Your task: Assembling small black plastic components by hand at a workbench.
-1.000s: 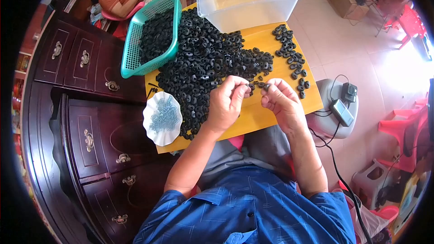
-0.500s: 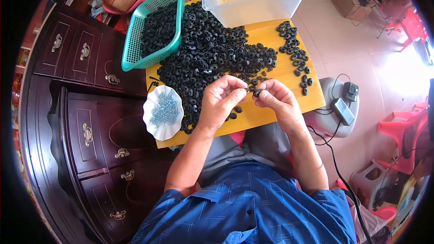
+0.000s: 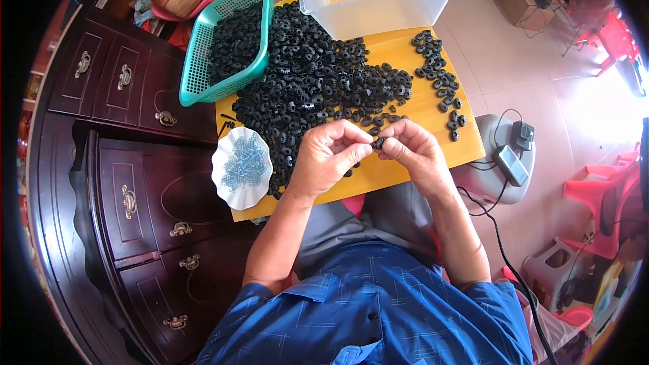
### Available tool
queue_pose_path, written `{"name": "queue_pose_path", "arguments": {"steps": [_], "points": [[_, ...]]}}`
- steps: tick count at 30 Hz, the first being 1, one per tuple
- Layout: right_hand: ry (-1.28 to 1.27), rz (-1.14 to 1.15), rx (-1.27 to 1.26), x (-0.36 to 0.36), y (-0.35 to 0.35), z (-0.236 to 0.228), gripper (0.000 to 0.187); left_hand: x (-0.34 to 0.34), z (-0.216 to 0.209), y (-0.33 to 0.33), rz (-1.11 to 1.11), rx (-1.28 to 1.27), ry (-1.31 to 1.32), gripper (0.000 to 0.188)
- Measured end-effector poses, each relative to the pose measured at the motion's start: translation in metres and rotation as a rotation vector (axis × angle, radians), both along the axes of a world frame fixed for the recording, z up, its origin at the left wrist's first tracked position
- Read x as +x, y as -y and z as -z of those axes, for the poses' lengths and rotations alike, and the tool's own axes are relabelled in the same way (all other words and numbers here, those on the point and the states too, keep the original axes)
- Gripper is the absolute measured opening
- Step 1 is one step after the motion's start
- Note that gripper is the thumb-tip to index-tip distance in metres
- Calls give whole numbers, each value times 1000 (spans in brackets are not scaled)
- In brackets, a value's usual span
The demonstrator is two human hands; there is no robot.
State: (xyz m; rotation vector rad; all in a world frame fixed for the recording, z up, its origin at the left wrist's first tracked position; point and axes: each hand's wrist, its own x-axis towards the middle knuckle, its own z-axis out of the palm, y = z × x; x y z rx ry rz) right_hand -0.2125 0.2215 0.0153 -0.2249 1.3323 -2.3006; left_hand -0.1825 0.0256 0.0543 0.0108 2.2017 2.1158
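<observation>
The small parts (image 3: 324, 67) are coloured black, the tabletop (image 3: 392, 51) yellow, the far-left basket (image 3: 226, 89) green, the left dish (image 3: 240, 199) white; the near blue shirt (image 3: 378, 290) is patterned with pale crossed lines.

Dark wood cabinet (image 3: 155, 169), metal handles (image 3: 130, 201), along left edge of table (image 3: 395, 44). Pinkish tile floor (image 3: 473, 47) beyond right edge; grey stool (image 3: 481, 182) beside near right corner; pink chair (image 3: 591, 194) farther right. White glare (image 3: 602, 105) on floor, far right.
</observation>
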Motion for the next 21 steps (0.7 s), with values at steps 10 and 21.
{"name": "queue_pose_path", "arguments": {"steps": [10,21], "points": [[-65,-27,46,1,-1,8,12,2,-2,0,19,-85,62,7],[-245,92,331,14,16,14,8,11,0,2,-34,-300,-33,6]]}}
